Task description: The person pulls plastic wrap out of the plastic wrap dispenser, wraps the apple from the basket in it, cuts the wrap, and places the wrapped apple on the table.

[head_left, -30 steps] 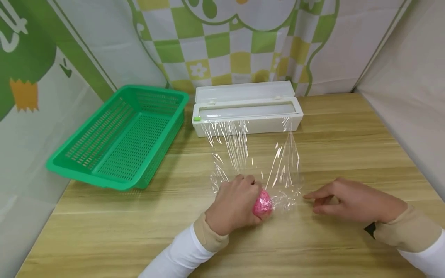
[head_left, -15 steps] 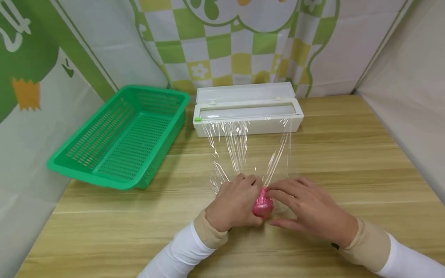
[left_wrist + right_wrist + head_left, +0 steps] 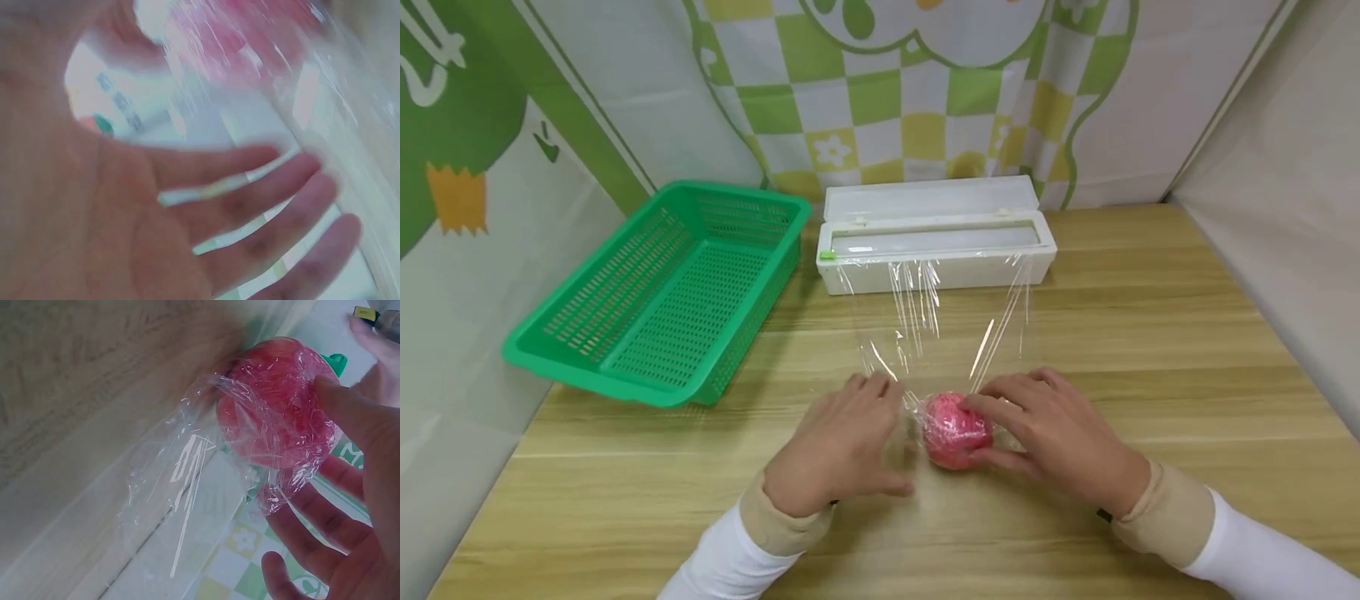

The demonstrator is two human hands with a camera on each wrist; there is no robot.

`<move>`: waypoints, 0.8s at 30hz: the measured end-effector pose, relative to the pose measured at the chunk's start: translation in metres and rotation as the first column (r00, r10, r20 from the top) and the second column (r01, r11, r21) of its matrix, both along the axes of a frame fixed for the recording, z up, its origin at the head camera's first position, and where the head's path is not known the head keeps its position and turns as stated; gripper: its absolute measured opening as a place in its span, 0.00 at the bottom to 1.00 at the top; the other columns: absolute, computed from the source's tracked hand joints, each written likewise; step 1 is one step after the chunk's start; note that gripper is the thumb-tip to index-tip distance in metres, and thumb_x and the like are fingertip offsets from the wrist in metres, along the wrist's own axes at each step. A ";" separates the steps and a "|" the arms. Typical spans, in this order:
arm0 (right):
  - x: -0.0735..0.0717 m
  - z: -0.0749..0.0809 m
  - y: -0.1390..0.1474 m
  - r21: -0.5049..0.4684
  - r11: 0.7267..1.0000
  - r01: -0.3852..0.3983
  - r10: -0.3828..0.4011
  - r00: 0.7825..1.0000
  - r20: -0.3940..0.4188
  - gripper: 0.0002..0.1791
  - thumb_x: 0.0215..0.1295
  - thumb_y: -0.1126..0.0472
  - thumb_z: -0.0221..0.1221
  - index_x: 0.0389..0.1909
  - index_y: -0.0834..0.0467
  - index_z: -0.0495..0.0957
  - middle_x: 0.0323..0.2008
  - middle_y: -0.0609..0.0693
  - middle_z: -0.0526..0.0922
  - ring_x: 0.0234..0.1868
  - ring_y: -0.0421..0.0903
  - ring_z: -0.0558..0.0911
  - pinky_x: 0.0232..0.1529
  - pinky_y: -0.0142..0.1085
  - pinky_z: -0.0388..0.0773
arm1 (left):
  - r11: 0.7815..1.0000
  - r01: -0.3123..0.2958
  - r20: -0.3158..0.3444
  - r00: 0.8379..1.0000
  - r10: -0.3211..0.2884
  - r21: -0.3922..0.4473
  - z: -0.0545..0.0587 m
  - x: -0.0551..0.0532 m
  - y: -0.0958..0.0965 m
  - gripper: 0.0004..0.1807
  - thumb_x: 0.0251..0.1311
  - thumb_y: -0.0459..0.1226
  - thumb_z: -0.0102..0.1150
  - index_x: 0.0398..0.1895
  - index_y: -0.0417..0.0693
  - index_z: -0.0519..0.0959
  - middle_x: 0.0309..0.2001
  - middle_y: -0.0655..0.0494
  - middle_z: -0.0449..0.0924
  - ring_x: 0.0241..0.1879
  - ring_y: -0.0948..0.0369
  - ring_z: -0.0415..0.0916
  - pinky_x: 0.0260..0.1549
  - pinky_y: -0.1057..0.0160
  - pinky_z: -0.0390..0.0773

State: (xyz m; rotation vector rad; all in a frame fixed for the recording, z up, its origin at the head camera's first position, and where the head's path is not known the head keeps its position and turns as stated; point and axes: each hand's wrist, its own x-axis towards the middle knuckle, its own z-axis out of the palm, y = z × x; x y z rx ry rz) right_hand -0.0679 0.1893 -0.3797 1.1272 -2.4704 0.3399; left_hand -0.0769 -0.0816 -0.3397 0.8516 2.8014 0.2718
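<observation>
A pinkish-red apple [image 3: 951,437] sits on the table at the front middle, wrapped in crinkled cling film. From the white dispenser [image 3: 880,279], a sheet of cling film [image 3: 951,333] stretches forward to the apple. My right hand [image 3: 1063,442] holds the apple from its right side, thumb near the front and fingers behind. The right wrist view shows the thumb pressed on the wrapped apple [image 3: 275,406], with film bunched at the fingertips. My left hand [image 3: 838,450] is just left of the apple, apart from it. Its fingers [image 3: 250,244] are spread and hold nothing.
A green plastic basket [image 3: 718,358] stands on the left of the wooden table [image 3: 1150,333]. The dispenser's lid [image 3: 928,196] is raised at the back, before a checked curtain [image 3: 872,92]. Pale fabric walls flank both sides.
My right hand has come in from the right and taken hold of the apple. My left hand has let go and moved left, and the apple has shifted slightly left.
</observation>
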 end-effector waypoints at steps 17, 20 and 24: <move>0.002 0.006 -0.005 0.012 1.000 0.000 0.000 1.000 -0.013 0.35 0.44 0.44 0.83 0.54 0.52 0.85 0.43 0.47 0.88 0.45 0.45 0.87 0.48 0.47 0.83 | 0.993 -0.047 -0.068 0.997 0.040 -0.106 -0.020 0.030 -0.048 0.26 0.49 0.42 0.81 0.49 0.39 0.87 0.52 0.49 0.83 0.53 0.48 0.78 0.44 0.48 0.83; 0.000 0.007 -0.006 0.018 1.000 0.004 -0.004 1.000 0.005 0.34 0.44 0.44 0.83 0.53 0.52 0.86 0.43 0.47 0.88 0.44 0.45 0.87 0.48 0.47 0.83 | 0.992 -0.082 0.000 0.997 0.083 -0.096 -0.014 0.032 -0.051 0.29 0.50 0.45 0.81 0.53 0.41 0.85 0.56 0.49 0.82 0.57 0.48 0.77 0.47 0.46 0.82; -0.005 0.010 -0.007 0.032 0.999 -0.002 0.001 0.999 0.036 0.33 0.45 0.43 0.83 0.53 0.52 0.87 0.42 0.47 0.89 0.43 0.44 0.87 0.48 0.46 0.83 | 0.987 -0.143 0.043 0.988 0.147 -0.074 -0.003 0.032 -0.058 0.36 0.51 0.48 0.81 0.61 0.43 0.80 0.62 0.48 0.78 0.57 0.47 0.78 0.51 0.44 0.83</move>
